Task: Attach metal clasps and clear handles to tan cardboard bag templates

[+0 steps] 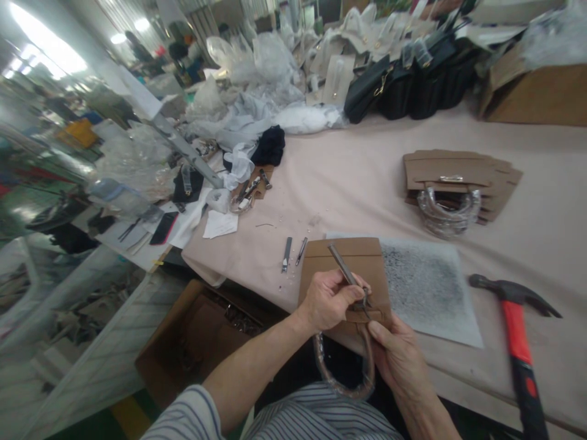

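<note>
The brown bag (348, 260) lies flat at the near edge of the worktop (358, 177), at about six o'clock in the view. Its plastic-wrapped handle (342, 382) hangs over the edge toward the person's lap.

The left hand (328, 299) comes in from seven o'clock on a striped sleeve. Its fingers are clamped together on a thin metal tool (342, 266), whose tip rests at the fitting on the bag's near edge and whose shaft slants up toward eleven o'clock. The right hand (398, 357) sits at five o'clock of the left, just beside it. Its fingers are closed on the bag's near edge, thumb on top where the handle joins.

A speckled grey sheet (426, 287) lies under the bag's three o'clock side. At four o'clock of the view a hammer (518, 330) with a red and black grip lies on the worktop, head pointing away. Two small metal pieces (293, 252) lie at nine o'clock of the bag.

A stack of brown bags (458, 171) sits at two o'clock, well apart. Black bags (413, 85) stand at one o'clock along the far edge, beside a cardboard box (536, 91). A black cloth (270, 145) lies at eleven o'clock among clear plastic wrappings.
</note>
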`<state>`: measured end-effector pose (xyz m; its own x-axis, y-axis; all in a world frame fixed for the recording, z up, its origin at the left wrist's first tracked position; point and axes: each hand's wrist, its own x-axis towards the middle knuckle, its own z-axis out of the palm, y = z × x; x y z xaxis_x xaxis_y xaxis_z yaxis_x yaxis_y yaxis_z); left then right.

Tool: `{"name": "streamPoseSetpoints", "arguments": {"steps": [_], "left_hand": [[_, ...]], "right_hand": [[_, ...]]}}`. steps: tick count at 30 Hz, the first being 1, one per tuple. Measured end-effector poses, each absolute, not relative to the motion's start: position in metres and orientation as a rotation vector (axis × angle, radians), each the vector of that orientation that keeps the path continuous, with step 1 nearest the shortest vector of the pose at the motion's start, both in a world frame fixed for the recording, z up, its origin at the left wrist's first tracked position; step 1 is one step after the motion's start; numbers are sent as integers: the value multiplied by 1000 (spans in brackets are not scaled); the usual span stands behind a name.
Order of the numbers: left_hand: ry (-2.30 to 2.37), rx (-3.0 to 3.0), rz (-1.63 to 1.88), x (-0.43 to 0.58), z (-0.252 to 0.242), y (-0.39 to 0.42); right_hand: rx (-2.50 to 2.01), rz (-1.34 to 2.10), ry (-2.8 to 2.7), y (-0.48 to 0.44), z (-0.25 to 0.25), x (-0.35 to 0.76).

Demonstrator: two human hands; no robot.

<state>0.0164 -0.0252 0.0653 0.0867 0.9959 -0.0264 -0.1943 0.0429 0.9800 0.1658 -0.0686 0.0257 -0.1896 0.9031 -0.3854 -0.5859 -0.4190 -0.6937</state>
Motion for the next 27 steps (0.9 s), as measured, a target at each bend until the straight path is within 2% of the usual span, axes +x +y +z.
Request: {"name": "streamPoseSetpoints", "arguments": {"steps": [6,12,20,27], "left_hand": [[1031,1054,1214,19,65,-25],[1082,1272,1205,22,72,-24],[1170,1478,1212,24,80,12],[1225,1607,1176,26,74,17]], "right_hand": [[-954,1807,-487,-69,25,168],[-984,1784,-519,-65,25,170],[-1003,1747,-767,-33,40,180],[-1099,1704,-726,-26,25,179]]}}
